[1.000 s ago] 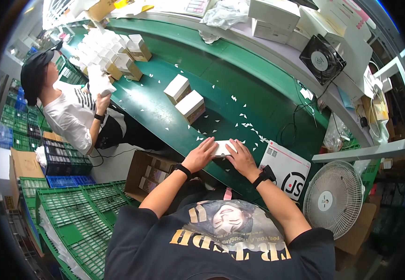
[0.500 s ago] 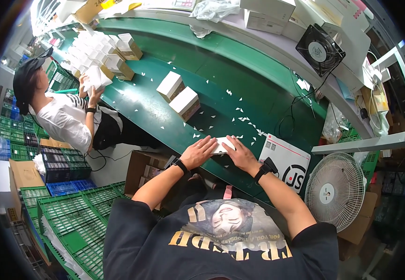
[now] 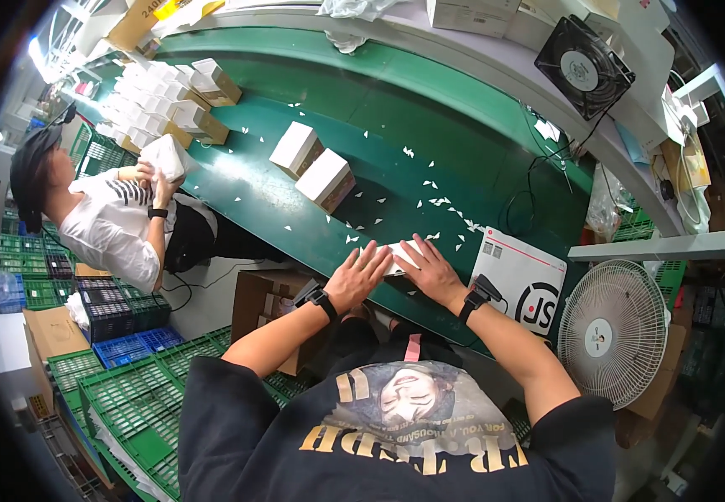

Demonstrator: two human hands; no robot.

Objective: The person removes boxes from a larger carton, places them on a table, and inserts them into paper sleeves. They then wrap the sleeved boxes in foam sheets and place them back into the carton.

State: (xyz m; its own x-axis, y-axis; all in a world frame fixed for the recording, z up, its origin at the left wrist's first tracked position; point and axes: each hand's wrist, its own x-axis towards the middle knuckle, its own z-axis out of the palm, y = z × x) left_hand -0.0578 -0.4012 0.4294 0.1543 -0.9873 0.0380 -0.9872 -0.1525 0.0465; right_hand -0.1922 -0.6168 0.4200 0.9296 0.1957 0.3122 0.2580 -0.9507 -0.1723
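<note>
My left hand lies with its fingers stretched out over the left part of a white box on the green work surface. Across the right part of the same box my right hand rests, fingers straight and spread. Most of the box is covered by my hands, so its sides do not show. Two boxes with white tops and printed brown sides, one nearer and one farther, stand beyond my left hand. Small white paper scraps lie scattered around them.
At left a person holds a white package beside many white-topped boxes. A flat printed parcel lies right of my hands, near a round fan. Green crates stand lower left; an open carton sits below the table edge.
My fingers have spread and slid farther forward over the white box. The view has shifted slightly, and the other person has turned a little with the package.
</note>
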